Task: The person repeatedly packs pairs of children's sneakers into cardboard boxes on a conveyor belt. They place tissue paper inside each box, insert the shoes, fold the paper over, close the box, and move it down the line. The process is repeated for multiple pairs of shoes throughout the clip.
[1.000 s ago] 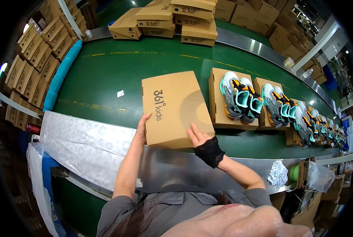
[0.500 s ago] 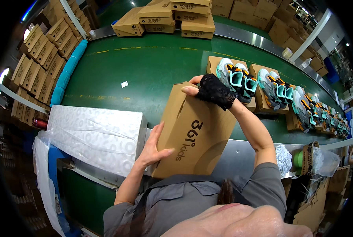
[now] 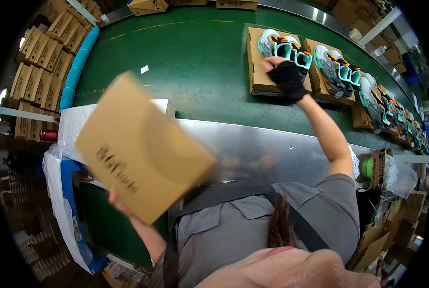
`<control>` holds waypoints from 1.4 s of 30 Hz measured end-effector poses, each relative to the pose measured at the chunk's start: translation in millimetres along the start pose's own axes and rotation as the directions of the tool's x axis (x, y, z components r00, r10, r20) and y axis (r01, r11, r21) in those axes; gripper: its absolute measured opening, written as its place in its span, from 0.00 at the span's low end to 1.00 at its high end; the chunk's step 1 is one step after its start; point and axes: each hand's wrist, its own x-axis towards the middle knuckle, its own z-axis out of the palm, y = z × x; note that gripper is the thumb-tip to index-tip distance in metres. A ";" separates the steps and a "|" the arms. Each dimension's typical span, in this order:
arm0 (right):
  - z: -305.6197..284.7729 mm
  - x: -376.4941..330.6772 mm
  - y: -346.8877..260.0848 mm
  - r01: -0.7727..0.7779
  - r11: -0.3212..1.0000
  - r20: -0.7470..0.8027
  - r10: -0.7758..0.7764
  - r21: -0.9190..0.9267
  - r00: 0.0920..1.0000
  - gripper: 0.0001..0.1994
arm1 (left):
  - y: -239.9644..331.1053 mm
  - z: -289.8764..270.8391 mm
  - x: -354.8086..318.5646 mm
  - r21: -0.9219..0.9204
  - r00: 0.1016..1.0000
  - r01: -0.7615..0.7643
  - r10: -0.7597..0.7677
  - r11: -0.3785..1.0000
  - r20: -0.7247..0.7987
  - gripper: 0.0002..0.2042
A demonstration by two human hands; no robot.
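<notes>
Setting: shoe factory packing line. Green conveyor belt (image 3: pixel 195 62) runs across the upper frame from 10 to 3 o'clock. On it, open cardboard shoe boxes (image 3: pixel 260 62) stand in a row toward 2 o'clock, each holding a pair of grey-and-teal sneakers (image 3: pixel 336 69). Closed brown boxes (image 3: pixel 149 6) sit at 12 o'clock. Flat-packed cartons (image 3: pixel 41 53) are stacked at 10 o'clock. Steel work counter (image 3: pixel 252 149) lies at centre, white wrapping paper (image 3: pixel 75 122) at 9 o'clock.

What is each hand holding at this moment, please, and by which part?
The left hand holds the blurred brown cardboard box by its lower edge. The right hand reaches the shoes; any grip cannot be told.
</notes>
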 end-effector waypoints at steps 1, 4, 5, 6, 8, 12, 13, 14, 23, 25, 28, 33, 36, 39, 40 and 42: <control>-6.8 -6.6 50.1 0.039 0.988 -0.118 -0.057 -0.150 0.991 0.13 | 13.3 -19.6 -7.0 -0.055 0.996 -0.052 0.048 0.997 -0.081 0.30; -45.4 10.6 68.1 -0.357 0.816 -0.031 0.386 -0.454 0.922 0.22 | 51.0 -89.8 -39.1 0.127 0.837 -0.295 0.320 0.947 -0.445 0.32; -52.2 23.5 65.5 -0.385 0.782 0.072 0.477 -0.490 0.876 0.24 | 53.4 -89.5 -47.1 0.087 0.747 -0.354 0.338 0.931 -0.573 0.35; -56.4 38.4 69.9 -0.411 0.739 0.160 0.565 -0.534 0.809 0.27 | 54.8 -88.0 -51.2 0.050 0.649 -0.415 0.334 0.909 -0.684 0.38; -31.6 48.8 114.6 -0.464 0.795 0.163 0.555 -0.390 0.816 0.28 | 56.5 -125.4 -52.4 -0.264 0.634 -0.404 0.060 0.876 -0.771 0.51; -20.6 74.6 113.1 -0.374 0.791 0.273 0.542 -0.484 0.795 0.26 | 37.3 -121.6 -35.8 -0.205 0.704 -0.258 0.039 0.944 -0.709 0.52; -21.0 68.1 117.8 -0.363 0.811 0.219 0.499 -0.459 0.838 0.23 | 34.5 -117.9 -25.5 -0.195 0.719 -0.207 0.014 0.959 -0.695 0.48; -24.7 61.6 108.1 -0.347 0.830 0.165 0.453 -0.436 0.876 0.21 | 30.7 -114.8 -14.8 -0.190 0.734 -0.158 -0.013 0.969 -0.680 0.44; -75.1 33.4 40.1 -0.451 0.883 0.574 0.306 0.127 0.760 0.15 | -27.1 -42.3 74.9 0.197 0.936 0.261 -0.197 0.945 -0.293 0.24; -70.9 -9.0 11.9 -0.217 0.975 0.556 0.154 0.048 0.817 0.19 | -50.8 1.6 91.3 0.430 0.980 0.192 -0.153 0.882 -0.124 0.21; 8.1 -100.7 12.8 0.287 0.958 0.054 -0.287 0.003 0.956 0.14 | -97.2 68.8 100.7 0.702 0.983 -0.104 -0.035 0.705 0.180 0.18; 43.1 -136.5 -42.9 0.347 0.936 0.769 -0.183 -0.053 0.613 0.15 | -205.7 113.2 91.1 0.610 0.597 -0.782 -0.128 0.126 0.792 0.23; 38.4 -102.5 -28.2 0.223 0.962 0.433 -0.270 0.156 0.860 0.14 | -223.4 139.6 81.1 0.632 0.267 -0.749 -0.782 0.199 0.563 0.20; 33.0 -50.8 -2.3 0.032 0.996 0.363 0.002 -0.089 0.932 0.17 | -226.1 140.7 87.6 0.574 0.257 -0.791 -0.738 0.210 0.624 0.19; 43.1 -42.7 17.2 0.089 0.952 0.317 0.009 -0.293 0.948 0.22 | -222.1 153.1 99.1 0.658 0.174 -0.719 -0.858 0.225 0.484 0.22; 69.7 -33.9 64.1 0.085 0.858 0.255 0.055 -0.506 0.965 0.28 | -239.6 145.1 120.0 0.687 0.255 -0.637 -0.745 0.350 0.616 0.27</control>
